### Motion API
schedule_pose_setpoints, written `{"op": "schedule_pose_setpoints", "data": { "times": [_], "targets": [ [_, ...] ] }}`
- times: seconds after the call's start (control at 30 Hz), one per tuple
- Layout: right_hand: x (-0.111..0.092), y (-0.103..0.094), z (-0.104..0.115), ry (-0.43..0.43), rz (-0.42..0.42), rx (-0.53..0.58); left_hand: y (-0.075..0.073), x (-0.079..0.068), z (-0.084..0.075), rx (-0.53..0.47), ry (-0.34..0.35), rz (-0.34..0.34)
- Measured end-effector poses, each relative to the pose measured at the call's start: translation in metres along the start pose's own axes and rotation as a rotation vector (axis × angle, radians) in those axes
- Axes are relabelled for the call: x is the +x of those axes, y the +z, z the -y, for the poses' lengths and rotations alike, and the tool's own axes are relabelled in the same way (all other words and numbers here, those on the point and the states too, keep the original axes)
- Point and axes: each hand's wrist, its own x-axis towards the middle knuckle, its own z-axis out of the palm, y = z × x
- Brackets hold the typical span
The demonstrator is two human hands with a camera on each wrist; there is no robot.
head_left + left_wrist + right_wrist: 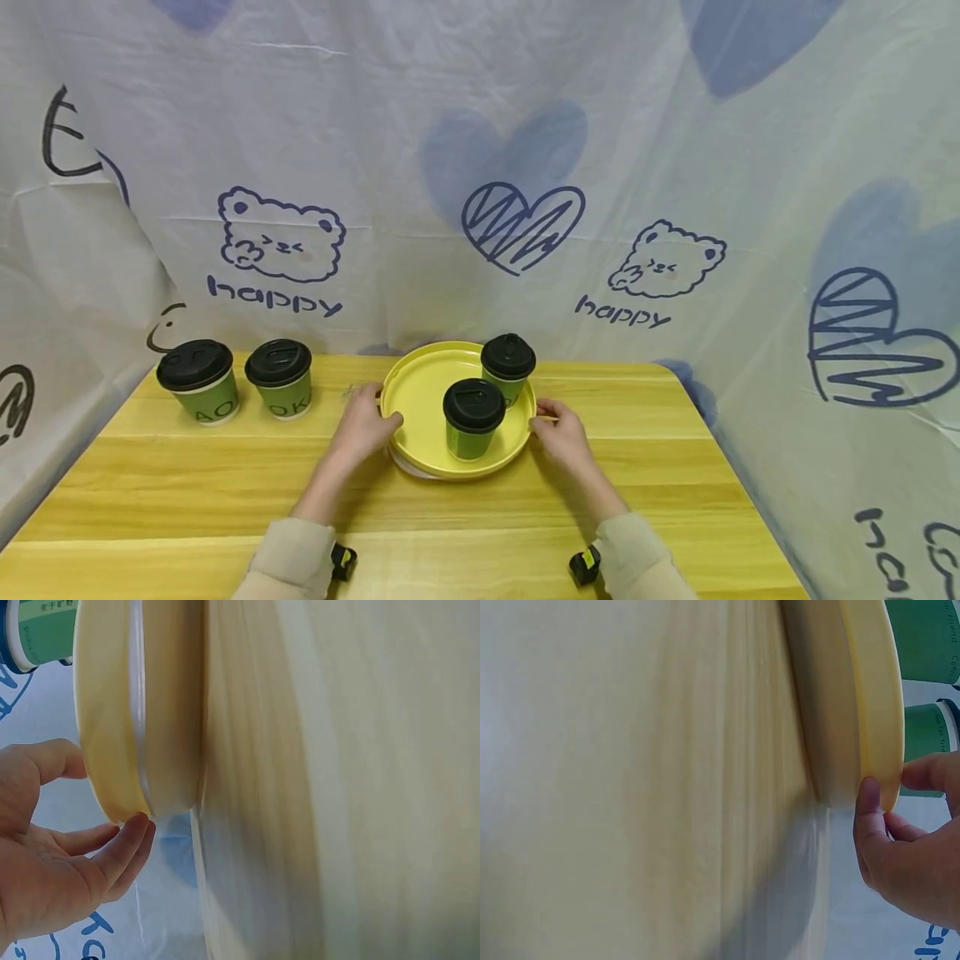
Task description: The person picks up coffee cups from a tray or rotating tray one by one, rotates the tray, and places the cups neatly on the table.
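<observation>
A round yellow tray [427,392] sits on a paler base [411,468] that shows at its front left edge. Two green paper cups with black lids stand upright on its right half: a front cup [471,433] and a rear cup [510,367]. My left hand [365,423] holds the tray's left rim, thumb on the upper edge and fingertips against the side, as the left wrist view shows. Across from it, my right hand [561,433] pinches the right rim between thumb and fingers. The tray's side [877,697] fills part of the right wrist view.
On the left of the wooden table [450,542] stand two more green lidded cups, one at the far left [206,392] and a smaller one [283,387] beside it. A white cloth [390,167] with hearts and bears hangs behind the table and along its sides.
</observation>
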Motion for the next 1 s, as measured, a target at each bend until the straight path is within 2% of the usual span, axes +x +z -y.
{"op": "schedule_pose_setpoints", "data": {
  "times": [0.5, 0.73, 1.0],
  "targets": [
    [-0.014, 0.005, -0.001, 0.026, -0.025, -0.009, -0.002, -0.012, -0.007, 0.009, -0.005, -0.010],
    [-0.016, 0.004, 0.001, 0.012, -0.028, -0.031, -0.004, -0.008, -0.007, 0.013, -0.007, 0.000],
    [-0.010, 0.000, 0.000, -0.014, -0.035, -0.092, -0.004, -0.004, -0.006, 0.028, -0.005, 0.023]
  ]
}}
